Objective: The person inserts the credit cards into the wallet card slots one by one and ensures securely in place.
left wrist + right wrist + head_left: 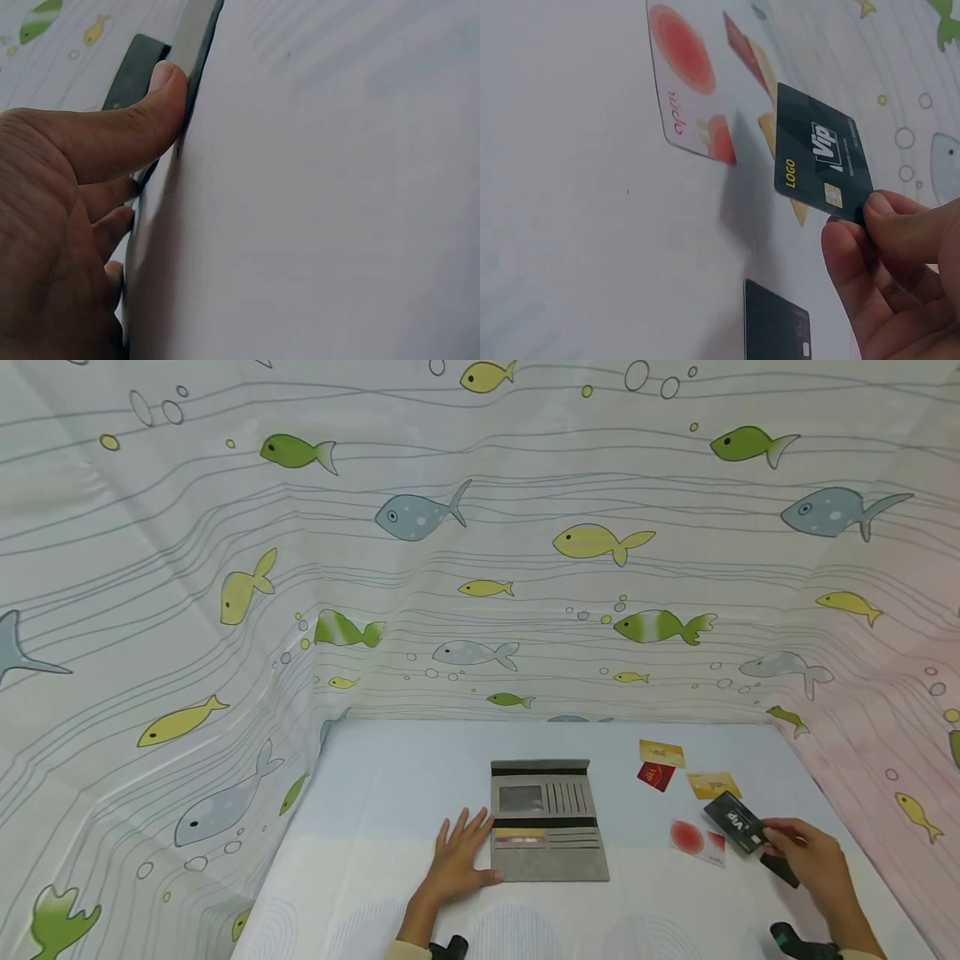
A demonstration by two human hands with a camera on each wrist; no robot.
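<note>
A grey open wallet (549,862) lies flat, with a yellow-and-pink card (521,837) in one of its lower slots. My left hand (459,860) rests at the wallet's left edge, fingers spread and thumb (139,135) touching the lower corner. With thumb and fingers, my right hand (813,860) pinches one corner of a dark VIP card (821,150), held tilted above the table. Below that hand lies another dark card (776,322), partly hidden by it in the head view.
Left of the right hand lies a white card with red circles (697,842). Farther back are a yellow card (712,784), a red card (656,776) and another yellow card (662,752). A fish-print curtain (525,610) encloses the white table (405,768) at the back and sides.
</note>
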